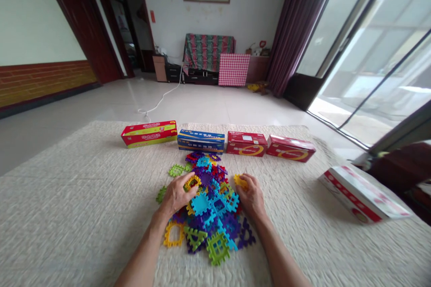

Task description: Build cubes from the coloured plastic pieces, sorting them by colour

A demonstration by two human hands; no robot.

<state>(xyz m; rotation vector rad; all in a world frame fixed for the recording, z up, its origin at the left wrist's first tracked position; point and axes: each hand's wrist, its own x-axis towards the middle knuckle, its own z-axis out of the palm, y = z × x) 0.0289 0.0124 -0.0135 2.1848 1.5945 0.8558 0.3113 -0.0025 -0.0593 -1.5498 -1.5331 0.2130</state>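
Observation:
A heap of colourful plastic interlocking pieces lies on the cream mat, with a light blue square point(201, 204) near its middle and a green window-shaped square point(218, 248) at its near edge. At the heap's left side, my left hand point(178, 192) is closed on a yellow piece point(193, 182) with an open centre. To the right of the heap, my right hand point(252, 193) grips another yellow piece point(240, 181) between thumb and fingers. A yellow frame point(174, 234) and a green triangle point(195, 237) lie near my left forearm.
Behind the heap stand a red-and-green box point(150, 134), a blue box point(201, 141) and two red boxes point(247, 143). A white-and-red box point(365, 193) lies at the right of the textured mat point(84, 188). A white cable point(164, 97) crosses the floor.

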